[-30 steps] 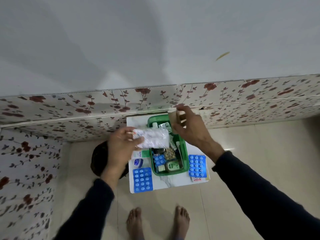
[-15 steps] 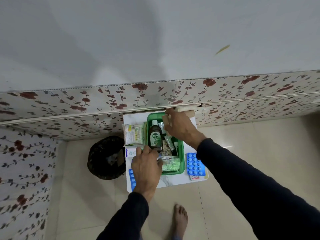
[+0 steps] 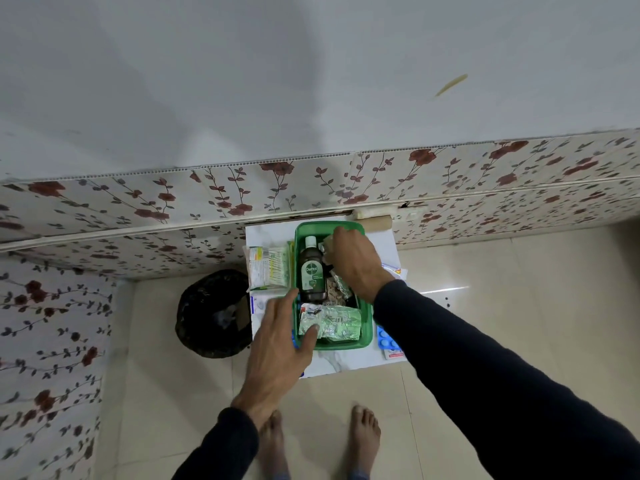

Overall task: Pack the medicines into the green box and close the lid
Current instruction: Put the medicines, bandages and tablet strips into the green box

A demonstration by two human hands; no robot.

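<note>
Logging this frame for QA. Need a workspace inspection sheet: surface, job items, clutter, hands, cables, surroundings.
Surface: small white table against the floral wall panel.
Job's things: green box open, no lid seen; Dettol bottle and foil strips inside; carton and blue blister pack outside it.
Clutter: roll at the table's back edge.
Grippers: left hand open, thumb on the foil strips; right hand in the box, grip unclear.
Cables: nothing seen.
Surroundings: black bin left of the table; tiled floor, bare feet.
</note>
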